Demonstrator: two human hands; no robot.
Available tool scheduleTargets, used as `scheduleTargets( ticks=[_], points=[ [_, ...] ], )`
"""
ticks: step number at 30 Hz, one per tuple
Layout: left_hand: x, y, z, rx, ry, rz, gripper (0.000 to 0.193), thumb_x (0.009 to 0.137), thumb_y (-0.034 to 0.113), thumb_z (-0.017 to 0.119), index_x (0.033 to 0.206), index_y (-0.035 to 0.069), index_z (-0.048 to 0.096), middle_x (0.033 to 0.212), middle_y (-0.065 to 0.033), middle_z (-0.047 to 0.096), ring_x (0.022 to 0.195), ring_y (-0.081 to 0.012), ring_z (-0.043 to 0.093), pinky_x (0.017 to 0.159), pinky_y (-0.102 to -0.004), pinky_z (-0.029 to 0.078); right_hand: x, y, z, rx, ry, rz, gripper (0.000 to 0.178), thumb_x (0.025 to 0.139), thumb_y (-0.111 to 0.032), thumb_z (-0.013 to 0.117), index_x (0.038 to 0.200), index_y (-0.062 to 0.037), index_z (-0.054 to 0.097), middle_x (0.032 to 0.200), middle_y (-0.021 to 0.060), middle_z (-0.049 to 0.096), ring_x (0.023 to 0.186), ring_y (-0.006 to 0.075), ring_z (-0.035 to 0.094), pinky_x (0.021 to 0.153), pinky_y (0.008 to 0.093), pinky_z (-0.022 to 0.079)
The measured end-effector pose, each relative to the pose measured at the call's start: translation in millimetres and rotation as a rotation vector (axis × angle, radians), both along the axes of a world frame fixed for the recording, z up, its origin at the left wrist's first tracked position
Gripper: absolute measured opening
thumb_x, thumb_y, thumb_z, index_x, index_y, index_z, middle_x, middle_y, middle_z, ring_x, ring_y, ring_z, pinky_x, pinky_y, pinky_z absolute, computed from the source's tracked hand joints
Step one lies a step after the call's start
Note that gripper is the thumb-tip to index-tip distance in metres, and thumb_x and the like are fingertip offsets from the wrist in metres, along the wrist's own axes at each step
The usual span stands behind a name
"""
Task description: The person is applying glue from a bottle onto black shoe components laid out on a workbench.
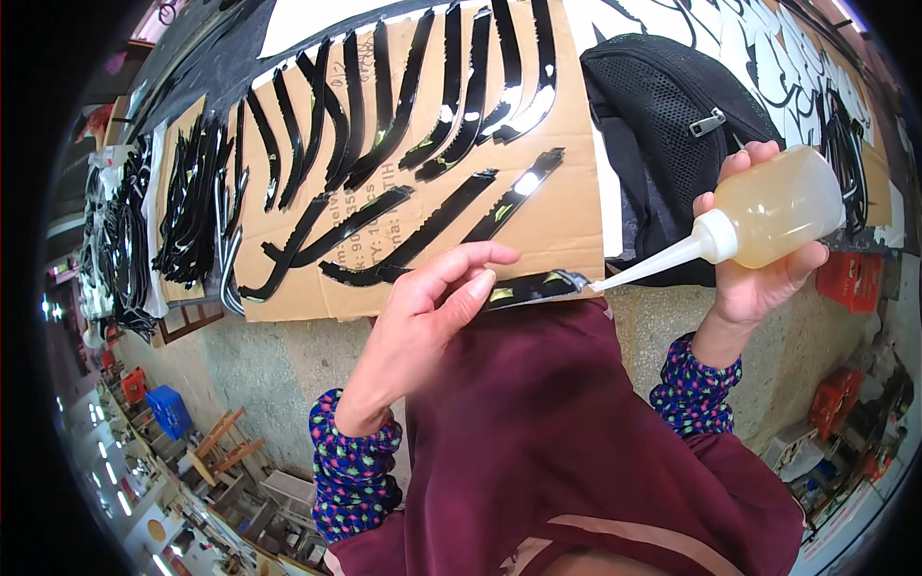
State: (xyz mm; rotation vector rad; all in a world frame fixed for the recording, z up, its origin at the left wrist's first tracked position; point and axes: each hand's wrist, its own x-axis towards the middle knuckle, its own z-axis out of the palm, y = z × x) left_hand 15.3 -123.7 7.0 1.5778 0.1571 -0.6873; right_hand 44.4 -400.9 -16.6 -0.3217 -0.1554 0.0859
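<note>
My right hand [759, 288] is wrapped round a translucent squeeze bottle [783, 206] of pale yellow liquid, tilted so its long white nozzle slants down to the left. The nozzle tip meets the right end of a glossy black curved strip [538, 288] at the near edge of a cardboard sheet [567, 226]. At that strip's left end, my left hand [427, 302] grips with the thumb against it, the index finger reaching over; part of the strip is hidden behind the hand. Several more black strips [437, 221] with toothed edges lie spread over the cardboard.
Beyond the bottle lies a black mesh bag [663, 96] with a zip. Bundles of black strips [192, 202] lie at the left, and white cut-out pieces [797, 67] at the far right. On the floor are a blue crate [169, 413], a wooden stool [223, 444] and red crates [850, 281].
</note>
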Motion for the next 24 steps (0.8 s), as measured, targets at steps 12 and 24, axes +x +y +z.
scheduleTargets(
  ticks=[12, 24],
  points=[
    [-6.6, 32.7, 17.2, 0.162, 0.001, 0.005, 0.016, 0.073, 0.012, 0.066, 0.084, 0.002, 0.061, 0.070, 0.0028, 0.056, 0.059, -0.0024, 0.047, 0.053, -0.0164, 0.038, 6.7, 29.4, 8.5, -0.059, 0.024, 0.110, 0.076, 0.064, -0.015, 0.074, 0.126, -0.0107, 0.031, 0.128, 0.0098, 0.028, 0.122, 0.0266, 0.024, 0.094, 0.0552, 0.026],
    [-13.5, 64.2, 20.2, -0.107, 0.228, 0.081, 0.018, 0.066, -0.005, 0.066, 0.080, 0.001, 0.056, 0.069, 0.0011, 0.054, 0.060, -0.0054, 0.052, 0.055, -0.0163, 0.041, 8.1, 68.1, 17.2, -0.208, 0.107, 0.163, 0.084, 0.066, -0.021, 0.073, 0.129, -0.0027, 0.020, 0.130, 0.0133, 0.026, 0.124, 0.0304, 0.023, 0.095, 0.0559, 0.024]
  ],
)
